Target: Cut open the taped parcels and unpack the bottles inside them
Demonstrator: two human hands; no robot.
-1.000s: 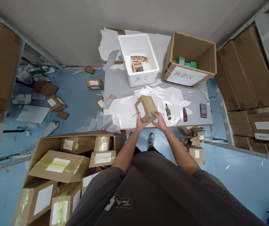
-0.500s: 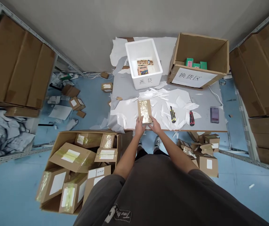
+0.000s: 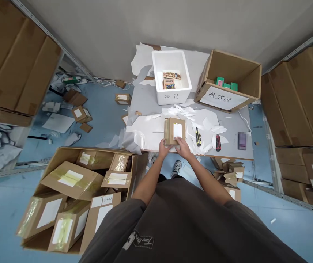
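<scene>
A small brown carton (image 3: 173,130) with a white label on one face and shiny tape on its left side is at the table's front edge. My left hand (image 3: 164,148) grips its lower left corner. My right hand (image 3: 183,147) holds its lower right part, with fingers on the labelled face. Right of the carton lie a yellow-and-black cutter (image 3: 198,137) and a red-and-black cutter (image 3: 218,143), among white paper scraps.
At the table's back stand a white foam box (image 3: 171,96) with small packs and a large carton (image 3: 222,98) with green boxes. A big open carton (image 3: 138,171) full of parcels sits at the lower left. Shelves with boxes flank both sides.
The carton has turned in my hands, so its white label now shows and the taped face has swung to the left. The camera view has shifted and tilted slightly.
</scene>
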